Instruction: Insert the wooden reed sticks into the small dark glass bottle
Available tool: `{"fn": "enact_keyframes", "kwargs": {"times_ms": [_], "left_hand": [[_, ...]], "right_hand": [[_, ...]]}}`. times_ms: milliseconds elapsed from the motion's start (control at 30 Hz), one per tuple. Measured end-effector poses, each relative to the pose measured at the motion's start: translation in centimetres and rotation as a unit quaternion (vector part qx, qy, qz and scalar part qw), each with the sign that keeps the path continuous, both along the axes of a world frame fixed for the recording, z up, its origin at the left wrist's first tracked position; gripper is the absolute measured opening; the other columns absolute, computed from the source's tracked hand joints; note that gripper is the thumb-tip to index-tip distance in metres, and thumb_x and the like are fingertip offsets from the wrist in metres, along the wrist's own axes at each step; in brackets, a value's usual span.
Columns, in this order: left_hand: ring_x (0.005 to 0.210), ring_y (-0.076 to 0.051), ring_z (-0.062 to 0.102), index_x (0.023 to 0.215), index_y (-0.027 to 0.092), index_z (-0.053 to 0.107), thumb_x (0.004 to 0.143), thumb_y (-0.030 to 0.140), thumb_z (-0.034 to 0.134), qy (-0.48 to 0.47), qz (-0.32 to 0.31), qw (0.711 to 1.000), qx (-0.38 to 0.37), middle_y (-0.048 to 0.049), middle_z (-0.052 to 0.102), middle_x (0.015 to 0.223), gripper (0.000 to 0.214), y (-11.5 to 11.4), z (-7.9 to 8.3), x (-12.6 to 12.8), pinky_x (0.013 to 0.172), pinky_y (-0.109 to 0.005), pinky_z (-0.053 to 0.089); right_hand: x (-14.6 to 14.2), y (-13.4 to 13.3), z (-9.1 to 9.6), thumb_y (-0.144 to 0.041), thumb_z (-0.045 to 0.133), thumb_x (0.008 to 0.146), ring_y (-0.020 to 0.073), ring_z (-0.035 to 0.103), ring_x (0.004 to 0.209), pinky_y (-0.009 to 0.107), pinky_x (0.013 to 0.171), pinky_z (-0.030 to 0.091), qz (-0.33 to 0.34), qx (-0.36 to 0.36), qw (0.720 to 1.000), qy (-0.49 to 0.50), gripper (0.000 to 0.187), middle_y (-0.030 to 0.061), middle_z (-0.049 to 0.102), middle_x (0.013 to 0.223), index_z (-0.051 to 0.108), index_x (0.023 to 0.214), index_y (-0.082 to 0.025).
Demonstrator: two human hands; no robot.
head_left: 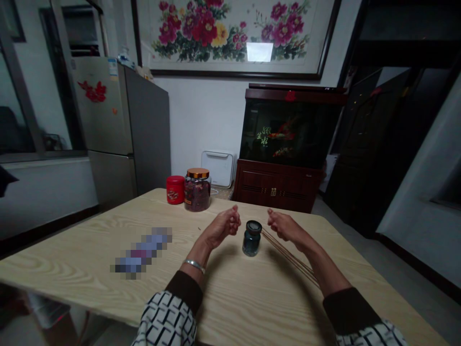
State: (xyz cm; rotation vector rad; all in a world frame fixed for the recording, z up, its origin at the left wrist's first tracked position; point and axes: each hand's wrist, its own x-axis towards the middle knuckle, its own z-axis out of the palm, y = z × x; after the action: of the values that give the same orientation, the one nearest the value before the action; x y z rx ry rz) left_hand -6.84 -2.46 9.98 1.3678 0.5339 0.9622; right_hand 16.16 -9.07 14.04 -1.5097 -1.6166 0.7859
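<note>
Two hands [223,228] [286,227], two glass jars [252,239] [197,190], one red canister [175,190], one aquarium [288,132]

Pale characters noted on aquarium glass [263,136], only 生 apparently legible; white label on refrigerator door [113,67] too small to be read; pixelated item on tabletop [141,253] unreadable.

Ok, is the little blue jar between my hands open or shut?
Shut: the jar stands upright with its dark lid sitting level on top, and no opening shows.
</note>
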Motion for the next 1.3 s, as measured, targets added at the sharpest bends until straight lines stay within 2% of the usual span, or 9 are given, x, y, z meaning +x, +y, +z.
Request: {"fn": "enact_keyframes", "kwargs": {"times_ms": [167, 367, 500, 600, 800, 900, 1000, 1167, 1300], "left_hand": [[0.101, -0.024, 0.059, 0.117, 0.015, 0.055, 0.053, 0.032, 0.088, 0.114, 0.152, 0.979, 0.071, -0.0136, 0.061, 0.117, 0.074, 0.9, -7.2, 4.2, 0.084, -0.034, 0.047], [0.084, -0.024, 0.064, 0.1, 0.013, 0.066, 0.067, 0.034, 0.078, 0.176, 0.145, 0.966, 0.12, -0.0082, 0.07, 0.09, 0.041, 1.4, -10.2, 7.0, 0.073, -0.032, 0.049], [0.085, -0.023, 0.064, 0.11, 0.015, 0.063, 0.065, 0.034, 0.081, 0.171, 0.17, 0.959, 0.147, -0.0076, 0.071, 0.095, 0.052, 1.9, -10.7, 6.6, 0.072, -0.03, 0.049], [0.084, -0.022, 0.065, 0.111, 0.015, 0.062, 0.065, 0.037, 0.082, 0.154, 0.164, 0.961, 0.158, -0.0079, 0.071, 0.096, 0.055, 2.2, -11.2, 6.5, 0.073, -0.03, 0.049], [0.083, -0.023, 0.065, 0.105, 0.015, 0.067, 0.064, 0.036, 0.08, 0.171, 0.161, 0.961, 0.148, -0.0071, 0.071, 0.091, 0.047, 2.4, -11.5, 6.7, 0.072, -0.031, 0.048], [0.086, -0.023, 0.064, 0.11, 0.017, 0.064, 0.061, 0.036, 0.083, 0.163, 0.165, 0.961, 0.154, -0.0073, 0.071, 0.095, 0.056, 2.4, -11.3, 6.4, 0.074, -0.03, 0.048], [0.086, -0.023, 0.064, 0.109, 0.016, 0.064, 0.062, 0.038, 0.083, 0.16, 0.159, 0.961, 0.162, -0.0075, 0.071, 0.096, 0.055, 2.4, -11.2, 6.2, 0.074, -0.03, 0.048], [0.089, -0.023, 0.064, 0.112, 0.017, 0.064, 0.065, 0.032, 0.08, 0.167, 0.162, 0.957, 0.175, -0.0064, 0.071, 0.098, 0.052, 2.4, -11.3, 6.3, 0.078, -0.031, 0.048], [0.087, -0.023, 0.064, 0.114, 0.016, 0.063, 0.063, 0.039, 0.083, 0.177, 0.161, 0.956, 0.169, -0.0076, 0.071, 0.097, 0.059, 2.4, -11.1, 6.3, 0.075, -0.031, 0.049]], "right_hand": [[-2.8, 2.7, -1.9, -0.082, 0.033, 0.083, 0.0301, 0.065, 0.097, 0.039, 0.079, 0.045, -0.076, 0.039, 0.924, -0.372, 0.076, 0.017, 0.071, 0.106, 0.06, 0.116, -0.019], [-5.2, 6.0, -1.2, -0.074, 0.045, 0.083, 0.0378, 0.064, 0.106, 0.046, 0.087, 0.045, -0.039, -0.004, 0.839, -0.543, 0.071, 0.0245, 0.07, 0.108, 0.071, 0.106, -0.012], [-3.9, 6.7, 0.4, -0.047, 0.066, 0.078, 0.0316, 0.061, 0.114, 0.043, 0.094, 0.044, 0.122, -0.029, 0.868, -0.48, 0.053, 0.0151, 0.066, 0.122, 0.065, 0.124, -0.021], [-3.1, 6.6, 1.0, -0.044, 0.072, 0.073, 0.0266, 0.049, 0.131, 0.037, 0.103, 0.04, 0.241, -0.028, 0.894, -0.377, 0.088, 0.0127, 0.046, 0.148, 0.036, 0.15, -0.024], [-4.0, 6.6, 0.0, -0.064, 0.054, 0.082, 0.0414, 0.056, 0.118, 0.057, 0.101, 0.033, 0.019, -0.052, 0.862, -0.504, 0.067, 0.0248, 0.064, 0.12, 0.063, 0.122, -0.011], [-3.7, 6.8, 0.2, -0.048, 0.065, 0.076, 0.0376, 0.054, 0.121, 0.055, 0.102, 0.034, 0.117, -0.036, 0.867, -0.484, 0.058, 0.0182, 0.061, 0.128, 0.061, 0.126, -0.018], [-3.2, 6.9, 0.6, -0.042, 0.076, 0.064, 0.031, 0.042, 0.134, 0.043, 0.106, 0.036, 0.219, -0.001, 0.893, -0.394, 0.098, 0.0154, 0.04, 0.15, 0.033, 0.15, -0.021], [-3.4, 6.5, 0.4, -0.057, 0.063, 0.077, 0.0392, 0.056, 0.117, 0.053, 0.098, 0.038, 0.037, -0.033, 0.871, -0.489, 0.068, 0.0223, 0.061, 0.125, 0.057, 0.129, -0.014], [-3.2, 6.2, 0.1, -0.04, 0.072, 0.07, 0.0306, 0.058, 0.115, 0.04, 0.094, 0.045, 0.142, -0.034, 0.878, -0.455, 0.074, 0.0146, 0.059, 0.129, 0.05, 0.138, -0.021]]}}
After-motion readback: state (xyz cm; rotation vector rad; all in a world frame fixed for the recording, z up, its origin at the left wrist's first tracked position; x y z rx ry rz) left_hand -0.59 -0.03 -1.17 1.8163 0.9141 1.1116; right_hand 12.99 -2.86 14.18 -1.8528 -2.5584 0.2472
